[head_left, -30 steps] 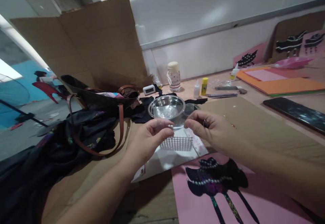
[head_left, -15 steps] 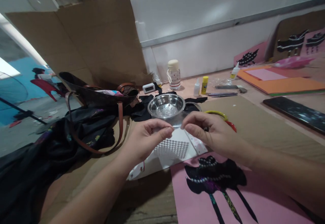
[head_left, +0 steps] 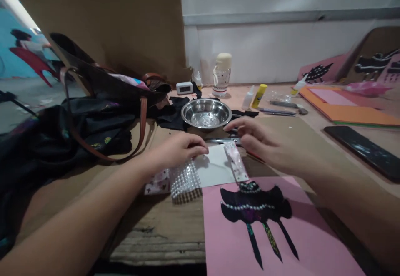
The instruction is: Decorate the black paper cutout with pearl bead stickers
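Note:
My left hand (head_left: pixel 184 149) is closed, thumb and fingers together, at the upper edge of a sheet of pearl stickers (head_left: pixel 186 182). The sheet is bent, with a white backing (head_left: pixel 215 167) beside it. My right hand (head_left: pixel 259 140) has its fingers apart, beside the scissors (head_left: pixel 225 141), with nothing visible in it. In front of both hands lies a pink sheet (head_left: pixel 225 247) bearing a black cloth cutout (head_left: pixel 256 203) with rows of pearls and three hanging strips.
A steel bowl (head_left: pixel 206 113) stands beyond my hands, by black cloth scraps (head_left: pixel 170 115). A handbag (head_left: pixel 115 88) sits left. Glue bottle (head_left: pixel 248 97), glue stick (head_left: pixel 259 96) and white flask (head_left: pixel 222 76) stand behind. A phone (head_left: pixel 362 146) and orange card (head_left: pixel 353 109) lie right.
My hands have moved apart from a near-touching pinch. The right has opened by the scissors; the left has lowered to the pearl sheet, which now shows farther left and bent. The view has shifted.

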The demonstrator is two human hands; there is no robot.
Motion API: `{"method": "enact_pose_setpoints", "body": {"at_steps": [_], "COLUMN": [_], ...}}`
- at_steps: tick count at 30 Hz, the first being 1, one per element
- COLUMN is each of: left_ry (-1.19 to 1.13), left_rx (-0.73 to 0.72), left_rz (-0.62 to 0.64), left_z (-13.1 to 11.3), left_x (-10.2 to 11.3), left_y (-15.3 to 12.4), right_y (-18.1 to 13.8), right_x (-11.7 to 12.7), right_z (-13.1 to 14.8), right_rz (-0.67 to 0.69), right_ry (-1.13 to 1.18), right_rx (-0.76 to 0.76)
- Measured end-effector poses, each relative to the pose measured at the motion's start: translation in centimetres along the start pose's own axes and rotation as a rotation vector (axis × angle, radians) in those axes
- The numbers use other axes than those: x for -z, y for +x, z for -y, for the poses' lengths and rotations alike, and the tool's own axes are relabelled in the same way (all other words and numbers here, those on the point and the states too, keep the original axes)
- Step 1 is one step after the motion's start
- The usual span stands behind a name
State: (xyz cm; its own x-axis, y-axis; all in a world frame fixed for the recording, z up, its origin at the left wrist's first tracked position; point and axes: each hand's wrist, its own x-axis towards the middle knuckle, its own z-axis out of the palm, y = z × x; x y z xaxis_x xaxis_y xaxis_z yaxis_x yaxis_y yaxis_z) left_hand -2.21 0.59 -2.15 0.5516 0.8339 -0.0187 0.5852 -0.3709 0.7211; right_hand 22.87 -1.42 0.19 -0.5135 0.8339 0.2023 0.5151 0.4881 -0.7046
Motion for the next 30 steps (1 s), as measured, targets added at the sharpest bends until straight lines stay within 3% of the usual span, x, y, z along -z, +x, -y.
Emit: {"method": "enact_pose_setpoints", "body": {"at_steps": [3,8,14,19,30], "left_ry": [0.048,0.262,0.382,0.315,0.358], "left_rx": [-0.040,-0.081,0.020,0.020,0.025], "left_rz": [0.038,-0.156,0.007,0.011,0.039], "left_z": [0.2,0.0,0.3,1.1,1.3], "left_x": [-0.5,0.8,0.7,-0.7,-0.8], "left_y": [0.3,0.0,-0.6,-0.2,-0.2], "right_y": [0.1,0.3,0.4,0.4,0.4], "right_x": [-0.7,-2.9,-3.4,-3.5,-4.0], "right_z": [-0.5,-0.9,-1.4,-1.4,-1.5], "right_rz": [-0.053,0.070,0.150,0.191,0.252], "right_ry": [-0.135,-0.366,-0.416,-0.492,-0.514], "right_rx": [0.130,0.165,0.076,0.080,0.089]}}
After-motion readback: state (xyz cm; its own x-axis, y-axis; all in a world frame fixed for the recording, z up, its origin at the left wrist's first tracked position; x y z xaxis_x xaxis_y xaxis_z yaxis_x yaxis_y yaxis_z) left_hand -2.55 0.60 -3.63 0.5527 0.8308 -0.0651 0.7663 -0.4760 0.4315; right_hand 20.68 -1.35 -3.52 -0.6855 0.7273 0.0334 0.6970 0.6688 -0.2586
